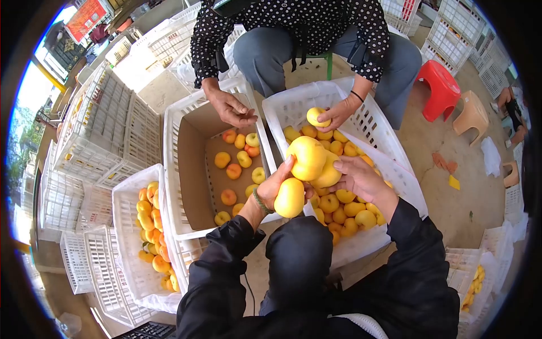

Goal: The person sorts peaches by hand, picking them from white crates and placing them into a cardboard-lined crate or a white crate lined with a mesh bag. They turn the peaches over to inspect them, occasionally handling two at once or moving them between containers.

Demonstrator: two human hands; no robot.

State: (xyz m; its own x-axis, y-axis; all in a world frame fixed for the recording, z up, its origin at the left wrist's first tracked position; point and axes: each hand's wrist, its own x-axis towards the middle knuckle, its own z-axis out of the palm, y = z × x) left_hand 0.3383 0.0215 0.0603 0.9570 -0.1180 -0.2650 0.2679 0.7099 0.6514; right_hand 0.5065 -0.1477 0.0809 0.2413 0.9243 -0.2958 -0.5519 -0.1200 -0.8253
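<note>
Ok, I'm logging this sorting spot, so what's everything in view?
Held peaches: three, yellow, between the wearer's hands.
Right crate: one, white, holding many loose peaches.
Middle crate: one, white, cardboard-lined, scattered peaches inside.
Left crate: one, white, piled peaches inside.
Empty crates: many, white, stacked at left.
Co-worker: one, dotted top, seated opposite, one hand holding a yellow peach.
Red stool: one, red, right floor.
Tan stool: one, tan, beside it.
Left hand: one, black sleeve, gripping held peaches.
Right hand: one, black sleeve, gripping held peaches.
</note>
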